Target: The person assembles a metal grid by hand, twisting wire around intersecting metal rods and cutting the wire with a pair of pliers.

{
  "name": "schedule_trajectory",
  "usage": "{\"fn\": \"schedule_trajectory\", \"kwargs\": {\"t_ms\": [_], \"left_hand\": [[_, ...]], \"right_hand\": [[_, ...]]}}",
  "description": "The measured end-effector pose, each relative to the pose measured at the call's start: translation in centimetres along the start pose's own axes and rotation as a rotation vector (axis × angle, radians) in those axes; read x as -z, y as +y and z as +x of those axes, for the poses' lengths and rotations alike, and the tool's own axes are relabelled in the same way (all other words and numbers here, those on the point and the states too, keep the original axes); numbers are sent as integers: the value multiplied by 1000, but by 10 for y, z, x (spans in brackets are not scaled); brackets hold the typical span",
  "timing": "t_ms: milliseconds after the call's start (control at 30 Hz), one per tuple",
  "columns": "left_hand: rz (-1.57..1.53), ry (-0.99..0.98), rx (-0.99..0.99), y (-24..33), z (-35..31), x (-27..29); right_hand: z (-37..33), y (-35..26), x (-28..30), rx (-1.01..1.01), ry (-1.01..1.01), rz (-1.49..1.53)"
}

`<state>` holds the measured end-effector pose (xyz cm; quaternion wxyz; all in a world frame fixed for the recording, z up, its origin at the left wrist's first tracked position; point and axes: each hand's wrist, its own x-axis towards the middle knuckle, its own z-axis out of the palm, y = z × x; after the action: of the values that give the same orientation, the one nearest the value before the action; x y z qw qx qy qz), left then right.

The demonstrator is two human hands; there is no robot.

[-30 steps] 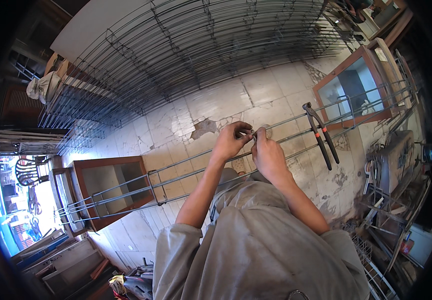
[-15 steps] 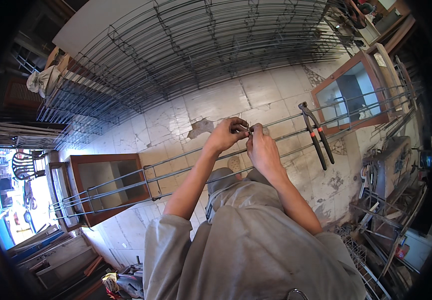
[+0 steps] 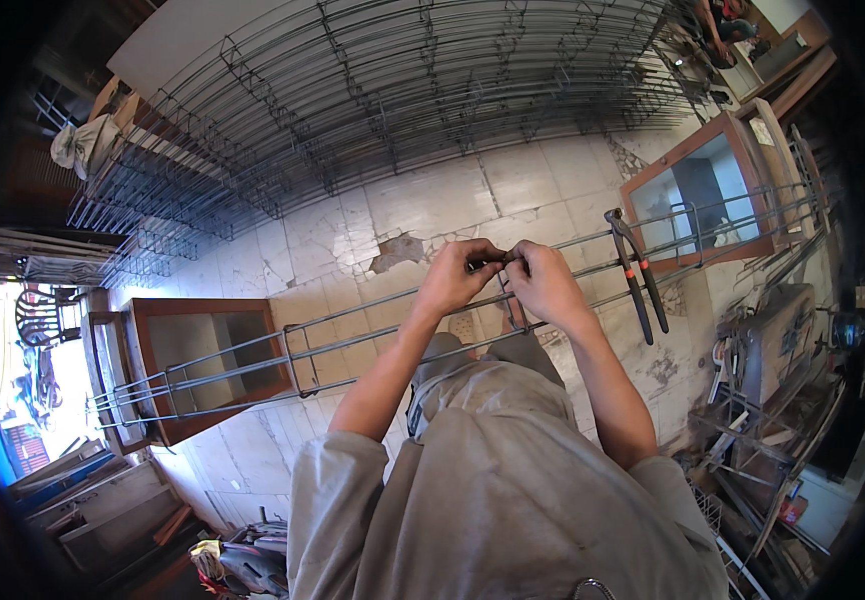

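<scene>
A long cage of thin steel bars [image 3: 373, 337] crosses in front of me, joined by bent steel stirrups. Both my hands meet over its far bar, above a square stirrup [image 3: 520, 316]. My left hand [image 3: 456, 277] is closed, thumb and fingers pinched at the bar. Against it, my right hand [image 3: 545, 283] pinches at the same spot with its fingertips. Whatever lies between the fingertips is small and hidden. To the right of my right hand, a pair of end-cutting pincers [image 3: 637, 280] with black handles and orange bands rests across the bars.
Wood-framed glass cabinets stand under the cage at the left [image 3: 270, 350] and right [image 3: 643, 188]. Beyond it, a large stack of steel cages [image 3: 383, 100] spans the cracked tile floor [image 3: 433, 200]. Cluttered metal racks [image 3: 753, 420] stand at the right. Another person [image 3: 718, 35] is far right.
My hands have come together at the far bar, the right one shifting slightly right. The stirrup beneath them now shows more plainly. The pincers remain on the bars.
</scene>
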<state>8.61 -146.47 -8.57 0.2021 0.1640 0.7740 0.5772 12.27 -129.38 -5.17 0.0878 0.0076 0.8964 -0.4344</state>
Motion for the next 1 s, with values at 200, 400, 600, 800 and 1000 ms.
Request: {"fn": "schedule_trajectory", "kwargs": {"t_ms": [200,400,600,800,1000], "left_hand": [[42,23,-9,-3,0,-2],[139,77,-53,-2,-1,-7],[122,71,-66,-7,0,-8],[133,54,-62,-9,-1,-3],[34,96,-60,-6,0,-5]], "right_hand": [[3,2,16,88,-134,-112],[12,-21,33,167,-222,-309],[-1,0,18,156,-151,-435],[-5,-7,16,91,-141,-240],[-11,-7,3,97,-55,-116]]}}
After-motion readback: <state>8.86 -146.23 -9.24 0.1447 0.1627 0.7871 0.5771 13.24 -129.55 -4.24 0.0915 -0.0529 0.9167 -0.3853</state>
